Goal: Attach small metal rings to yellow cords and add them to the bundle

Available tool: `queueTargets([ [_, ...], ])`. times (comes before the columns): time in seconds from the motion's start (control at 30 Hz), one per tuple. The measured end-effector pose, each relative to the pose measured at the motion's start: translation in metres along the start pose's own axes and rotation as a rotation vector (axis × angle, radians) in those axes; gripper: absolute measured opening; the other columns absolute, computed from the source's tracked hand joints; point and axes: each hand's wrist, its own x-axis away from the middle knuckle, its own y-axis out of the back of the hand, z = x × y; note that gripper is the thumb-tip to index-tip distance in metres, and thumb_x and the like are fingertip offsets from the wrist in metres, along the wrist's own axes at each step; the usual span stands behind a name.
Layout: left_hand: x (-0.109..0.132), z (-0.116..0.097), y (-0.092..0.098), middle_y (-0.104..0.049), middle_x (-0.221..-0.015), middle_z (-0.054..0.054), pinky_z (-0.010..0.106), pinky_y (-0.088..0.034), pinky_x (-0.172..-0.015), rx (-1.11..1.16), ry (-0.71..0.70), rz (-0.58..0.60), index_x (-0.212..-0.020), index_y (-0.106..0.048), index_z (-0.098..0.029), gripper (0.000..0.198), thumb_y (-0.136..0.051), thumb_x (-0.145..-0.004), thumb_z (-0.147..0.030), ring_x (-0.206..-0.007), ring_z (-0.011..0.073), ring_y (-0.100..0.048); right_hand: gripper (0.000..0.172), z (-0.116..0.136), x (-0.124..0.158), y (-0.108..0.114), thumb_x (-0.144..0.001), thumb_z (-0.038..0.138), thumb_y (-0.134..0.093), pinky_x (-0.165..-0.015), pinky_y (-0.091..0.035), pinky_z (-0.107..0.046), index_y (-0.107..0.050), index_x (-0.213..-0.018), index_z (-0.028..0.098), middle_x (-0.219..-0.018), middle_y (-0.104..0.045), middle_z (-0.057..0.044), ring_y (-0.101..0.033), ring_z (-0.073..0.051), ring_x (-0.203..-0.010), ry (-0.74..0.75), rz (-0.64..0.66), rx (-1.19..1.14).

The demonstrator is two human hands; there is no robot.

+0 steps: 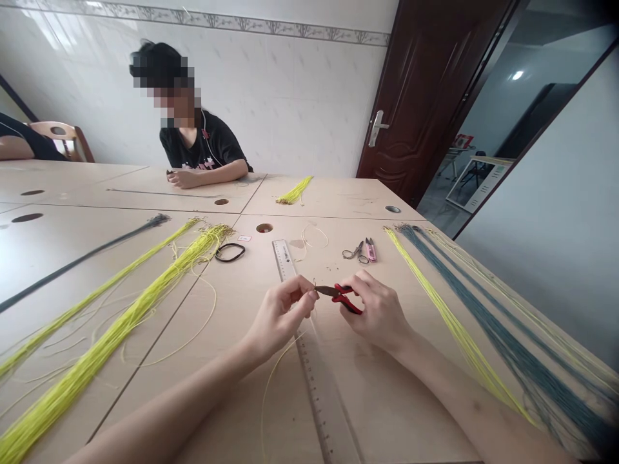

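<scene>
Bare forearms rise from the bottom of the frame, the left forearm [159, 409] from the lower left and the right forearm [476, 403] from the lower right, and they bring both hands together at the centre. The right hand [377, 310] clamps the small red-handled pliers [346, 299], while the left hand [281, 314] pinches a thin strand [314, 287] right at their dark nose. The hands are close but apart, with the pliers between them, a grip that seems meant to steady that small point. One long ruler [316, 380] lies under the hands, probably placed for measuring lengths. Cords look sorted by colour and laid in parallel, likely to keep them untangled: two yellow-green bundles [109, 338] and one dark bundle [82, 265] fan across the left of the table [294, 412], while one yellow bundle [459, 341], one blue-grey bundle [512, 341] and one pale bundle [541, 322] lie to the right. One black elastic loop [229, 252] sits left of the ruler's far end, and one pair of small scissors [354, 252] lies beside one pink thread snip [370, 249], both within easy reach. Farther up, one short yellow bundle [294, 190] lies on the table, and a co-worker [203, 145] sits at the top edge, hands resting together.
</scene>
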Motion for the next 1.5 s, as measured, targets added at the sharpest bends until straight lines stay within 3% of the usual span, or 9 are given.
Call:
queueTargets([
  [0.3, 0.006, 0.002, 0.000, -0.049, -0.099, 0.007, 0.035, -0.037, -0.090, 0.008, -0.284, -0.175, -0.071, -0.047, -0.019, 0.020, -0.043, -0.090, -0.026, -0.104, 0.0212, -0.045, 0.014, 0.018, -0.001, -0.004, -0.076, 0.019, -0.048, -0.047, -0.028, -0.020, -0.035, -0.069, 0.021, -0.057, -0.033, 0.007, -0.032, -0.009, -0.049, -0.229, 0.220, -0.256],
  [0.43, 0.020, -0.001, 0.001, -0.056, -0.073, 0.005, 0.046, -0.034, -0.095, 0.185, -0.427, 0.010, -0.068, -0.048, -0.019, 0.019, -0.048, -0.085, -0.026, -0.078, 0.0208, -0.053, 0.014, 0.017, 0.000, -0.004, -0.070, 0.018, -0.050, -0.047, -0.025, -0.021, -0.036, -0.067, 0.020, -0.056, -0.033, 0.007, -0.031, -0.009, -0.050, -0.287, 0.277, -0.284],
  [0.6, 0.016, 0.000, -0.003, -0.036, -0.056, -0.001, 0.031, -0.032, -0.060, 0.417, -0.227, -0.028, -0.064, -0.046, -0.017, 0.023, -0.049, -0.085, -0.025, -0.055, 0.0122, -0.034, 0.017, 0.019, 0.000, -0.004, -0.069, 0.019, -0.051, -0.048, -0.024, -0.022, -0.035, -0.064, 0.020, -0.056, -0.034, 0.007, -0.030, -0.009, -0.050, -0.327, 0.310, -0.306],
  [0.73, 0.001, -0.003, -0.004, -0.032, -0.053, -0.003, 0.028, -0.027, -0.055, 0.519, -0.074, -0.126, -0.062, -0.043, -0.016, 0.023, -0.049, -0.082, -0.025, -0.051, 0.0093, -0.029, 0.019, 0.019, 0.000, -0.005, -0.068, 0.019, -0.053, -0.048, -0.023, -0.022, -0.034, -0.062, 0.020, -0.055, -0.032, 0.007, -0.029, -0.009, -0.050, -0.359, 0.287, -0.306],
  [0.93, -0.006, -0.004, 0.001, -0.025, -0.048, -0.006, 0.025, -0.028, -0.051, 0.535, 0.104, -0.084, -0.055, -0.035, -0.017, 0.026, -0.049, -0.073, -0.029, -0.044, 0.0065, -0.024, 0.018, 0.017, 0.000, -0.004, -0.074, 0.022, -0.052, -0.049, -0.025, -0.022, -0.037, -0.065, 0.020, -0.057, -0.033, 0.006, -0.031, -0.010, -0.051, -0.387, 0.242, -0.344],
  [1.03, -0.008, 0.002, 0.003, -0.040, -0.059, -0.003, 0.027, -0.035, -0.057, 0.464, 0.158, -0.136, -0.061, -0.038, -0.017, 0.026, -0.043, -0.080, -0.034, -0.049, 0.0086, -0.036, 0.020, 0.014, -0.002, 0.000, -0.079, 0.027, -0.050, -0.049, -0.026, -0.023, -0.036, -0.066, 0.020, -0.059, -0.032, 0.005, -0.031, -0.010, -0.052, -0.398, 0.202, -0.357],
  [1.1, -0.010, 0.006, 0.004, -0.053, -0.081, 0.002, 0.029, -0.039, -0.071, 0.368, 0.166, -0.201, -0.070, -0.047, -0.017, 0.021, -0.046, -0.082, -0.033, -0.071, 0.0135, -0.050, 0.021, 0.013, -0.002, 0.002, -0.079, 0.027, -0.050, -0.048, -0.026, -0.023, -0.036, -0.066, 0.020, -0.059, -0.031, 0.005, -0.031, -0.010, -0.052, -0.398, 0.199, -0.354],
  [1.23, -0.010, 0.006, 0.004, -0.057, -0.109, 0.004, 0.032, -0.031, -0.095, 0.164, 0.168, -0.187, -0.086, -0.063, -0.019, 0.015, -0.055, -0.083, -0.032, -0.112, 0.0211, -0.046, 0.018, 0.015, -0.001, 0.001, -0.077, 0.024, -0.052, -0.049, -0.025, -0.023, -0.038, -0.066, 0.020, -0.057, -0.031, 0.006, -0.032, -0.010, -0.051, -0.366, 0.242, -0.341],
  [1.5, -0.008, 0.007, 0.000, -0.062, -0.104, 0.006, 0.034, -0.036, -0.094, 0.064, 0.147, -0.095, -0.086, -0.062, -0.018, 0.023, -0.052, -0.087, -0.040, -0.104, 0.0211, -0.053, 0.011, 0.017, 0.001, -0.001, -0.075, 0.020, -0.052, -0.048, -0.026, -0.023, -0.043, -0.069, 0.020, -0.056, -0.034, 0.006, -0.033, -0.010, -0.051, -0.339, 0.294, -0.296],
])
